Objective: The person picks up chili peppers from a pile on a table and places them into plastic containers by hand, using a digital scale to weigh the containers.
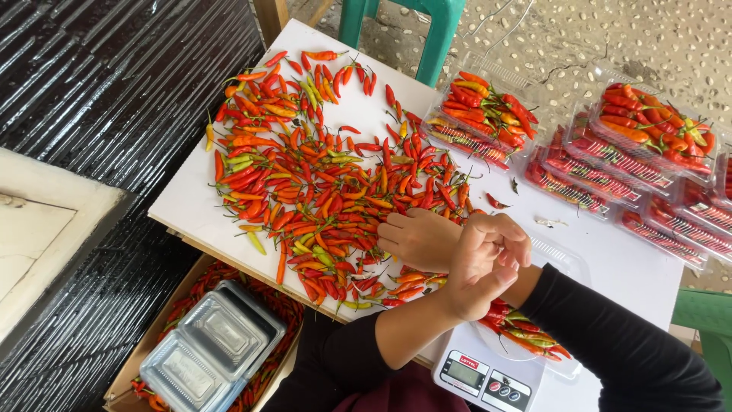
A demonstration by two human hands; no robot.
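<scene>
Near edge: a white kitchen scale (488,374) bearing a clear tray (560,263) partly filled with chillies; a box of empty clear containers (210,347) on the floor at near left. Mid-desk: left hand (484,263) with fingers curled loosely, contents not discernible; right hand (419,238) with fingers pressed on the loose chilli pile (320,175), still largely unsorted. Far right: several filled, closed packs (625,160) on the white desk (191,202).

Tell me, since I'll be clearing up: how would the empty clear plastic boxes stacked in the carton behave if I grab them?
The clear plastic boxes look thin-walled and empty, so probably very light and flexing under a squeeze. They sit loosely and askew on chillies in the carton, so the stack may slide or tip.
</scene>
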